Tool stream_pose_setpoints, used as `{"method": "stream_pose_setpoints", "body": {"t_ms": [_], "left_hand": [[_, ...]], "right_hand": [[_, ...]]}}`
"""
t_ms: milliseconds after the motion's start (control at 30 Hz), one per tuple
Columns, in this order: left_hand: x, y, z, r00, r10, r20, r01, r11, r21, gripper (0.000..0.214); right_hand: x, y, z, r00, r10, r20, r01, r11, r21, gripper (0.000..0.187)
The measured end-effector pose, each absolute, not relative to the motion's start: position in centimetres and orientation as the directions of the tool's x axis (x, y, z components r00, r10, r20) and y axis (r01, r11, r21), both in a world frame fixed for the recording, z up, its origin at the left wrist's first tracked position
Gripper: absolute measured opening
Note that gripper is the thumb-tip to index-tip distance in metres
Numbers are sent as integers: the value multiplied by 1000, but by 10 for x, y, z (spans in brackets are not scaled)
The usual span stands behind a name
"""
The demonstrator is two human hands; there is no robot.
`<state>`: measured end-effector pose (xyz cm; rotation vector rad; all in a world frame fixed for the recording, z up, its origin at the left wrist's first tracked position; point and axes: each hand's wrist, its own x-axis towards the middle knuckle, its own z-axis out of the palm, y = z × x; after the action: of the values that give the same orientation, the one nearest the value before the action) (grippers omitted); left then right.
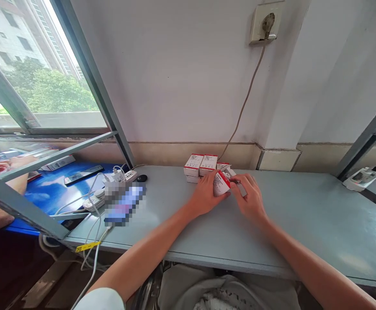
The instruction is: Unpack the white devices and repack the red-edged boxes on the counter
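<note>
My left hand (204,194) is wrapped round a small white and red cardboard box (220,184), which is tilted just above the grey desk. Pale flaps stick out at the box's right end, so that end looks open. My right hand (251,200) is at this end, with thumb and forefinger pinched together. Something small and dark shows at those fingertips, too small to name. Close behind my left hand, several similar white and red boxes (194,162) are stacked against the back of the desk. One box at the right of the stack is partly hidden.
Left on the grey desk (304,224) lie a pixelated phone-like object (125,206), a black round object (142,178) and a power strip (130,175) with white cables. Metal frame bars (91,77) rise left. Beyond them, another person's arm (16,185) rests over a blue surface.
</note>
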<state>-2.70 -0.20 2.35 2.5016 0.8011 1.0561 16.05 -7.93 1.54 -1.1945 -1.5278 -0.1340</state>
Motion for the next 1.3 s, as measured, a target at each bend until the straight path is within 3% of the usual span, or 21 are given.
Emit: {"method": "stream_pose_setpoints", "body": {"t_ms": [1300], "left_hand": [[-28,-2,28,590,619,518,375,-779,503,82]], "right_hand": [[162,-79,12,169,601,781,707,478,-521,19]]}}
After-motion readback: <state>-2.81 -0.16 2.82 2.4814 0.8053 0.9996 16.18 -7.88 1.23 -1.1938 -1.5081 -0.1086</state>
